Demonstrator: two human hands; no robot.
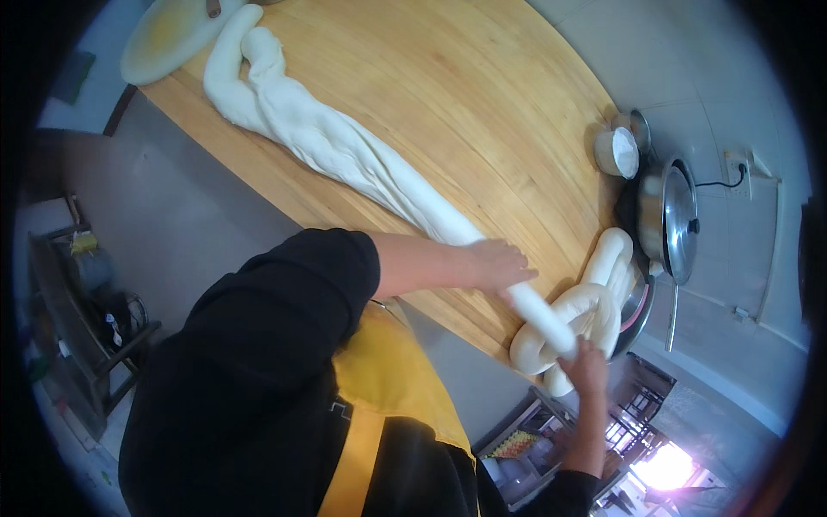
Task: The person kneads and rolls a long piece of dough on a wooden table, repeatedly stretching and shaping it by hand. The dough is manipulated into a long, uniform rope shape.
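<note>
A long, thick rope of white dough runs diagonally over the wooden table, twisted and folded, its far end doubled into a loop. My left hand is curled over the narrower part of this rope, hiding a short stretch of it. Farther along, my right hand grips the rope near its smooth, slightly blurred end. Under and beside that end lies a looped coil of dough at the table's right corner. Whether the rope and the coil are one piece I cannot tell.
The wooden table has a curved look. A lidded metal pot and a tub of white powder stand along the wall. A bowl sits behind the coil. A pale board lies at top left. Shelves stand below.
</note>
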